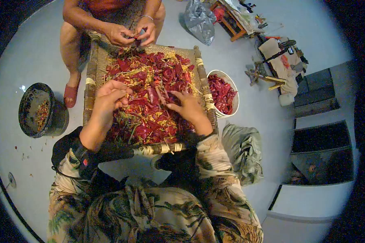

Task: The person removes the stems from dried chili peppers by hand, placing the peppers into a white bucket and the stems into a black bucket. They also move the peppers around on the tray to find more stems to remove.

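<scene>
Dried red chillies (144,131), broken pieces and yellow seeds lie over a woven tray (188,52) with a bound wooden frame. My left hand (112,97) is over the left part of the pile, fingers curled with the fingertips close together; whatever they hold, if anything, is too small to name. Over the right part, my right hand (185,106) has its fingers apart, the thumb and fingertips at the chillies beside a pale reddish pod (161,95). Whether it touches that pod is unclear.
Across the tray a person's hands (134,35) hold something small. A black bucket (57,117) with seeds and bits stands at left. At right are a white bucket (236,101) of red chillies and a grey-green sack (247,150). A grey plastic bag (199,22) lies farther back.
</scene>
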A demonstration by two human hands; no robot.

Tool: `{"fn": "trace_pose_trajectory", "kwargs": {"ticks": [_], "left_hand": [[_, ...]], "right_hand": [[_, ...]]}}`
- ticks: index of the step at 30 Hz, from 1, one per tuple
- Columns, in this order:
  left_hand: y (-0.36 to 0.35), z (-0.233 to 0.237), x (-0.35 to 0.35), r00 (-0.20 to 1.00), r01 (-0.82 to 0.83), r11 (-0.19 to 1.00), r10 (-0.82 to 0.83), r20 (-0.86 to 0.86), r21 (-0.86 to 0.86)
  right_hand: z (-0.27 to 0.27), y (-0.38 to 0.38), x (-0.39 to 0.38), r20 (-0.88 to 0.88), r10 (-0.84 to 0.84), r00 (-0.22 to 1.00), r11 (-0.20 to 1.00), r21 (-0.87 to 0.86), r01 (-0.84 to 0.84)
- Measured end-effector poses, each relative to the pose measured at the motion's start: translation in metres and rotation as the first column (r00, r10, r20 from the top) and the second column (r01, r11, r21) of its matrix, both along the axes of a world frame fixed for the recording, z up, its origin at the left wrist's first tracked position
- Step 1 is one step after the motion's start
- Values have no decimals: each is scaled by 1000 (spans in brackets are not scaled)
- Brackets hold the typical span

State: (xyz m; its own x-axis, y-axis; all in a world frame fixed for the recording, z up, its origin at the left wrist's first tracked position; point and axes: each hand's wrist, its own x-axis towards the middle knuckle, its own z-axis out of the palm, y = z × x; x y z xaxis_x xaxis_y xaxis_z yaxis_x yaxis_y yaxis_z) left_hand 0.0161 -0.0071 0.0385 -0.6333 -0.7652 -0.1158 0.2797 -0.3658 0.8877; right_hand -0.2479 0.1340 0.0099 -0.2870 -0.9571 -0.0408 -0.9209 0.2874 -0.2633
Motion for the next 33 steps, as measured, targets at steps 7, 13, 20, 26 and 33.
{"fn": "trace_pose_trajectory", "kwargs": {"ticks": [7,13,20,26,33], "left_hand": [[8,-31,-19,996,32,997,-25,88,-77],[18,-38,-35,987,122,992,-117,110,-37],[26,-40,-48,989,126,980,-112,99,-155],[13,-64,-50,984,42,986,-13,180,-159],[8,-38,-41,980,-142,981,157,121,-131]], "right_hand": [[35,2,53,529,109,842,959,-280,52],[23,3,63,385,247,889,932,-345,-109],[18,2,83,93,398,913,886,-296,-356],[30,4,93,216,428,878,884,-303,-356],[44,5,93,370,319,872,916,-357,-184]]}}
